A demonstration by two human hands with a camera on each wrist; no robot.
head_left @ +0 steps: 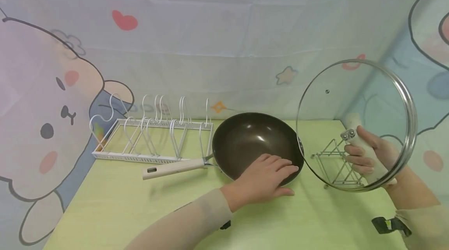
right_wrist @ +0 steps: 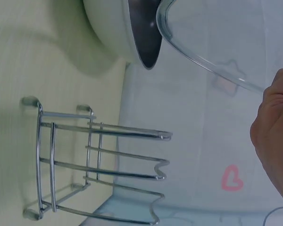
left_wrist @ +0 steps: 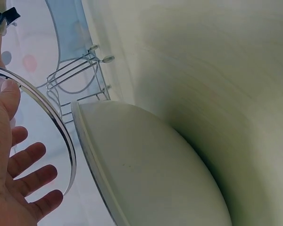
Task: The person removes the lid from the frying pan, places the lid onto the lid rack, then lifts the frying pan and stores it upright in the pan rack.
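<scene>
A dark-lined wok with a pale outside stands on the table, its cream handle pointing left. Over its near right side is my left hand, fingers loosely spread and holding nothing. I cannot tell if it touches the wok. My right hand grips the cream handle of a clear glass lid with a metal rim. This lid is raised on edge, right of the wok, and overlaps the wok's right rim in the head view. Part of my right hand shows in its wrist view.
Behind the lid stands a small wire rack on the green table. A white rack with several curved dividers sits at the back left, close to the wok. A printed cloth hangs behind and at both sides.
</scene>
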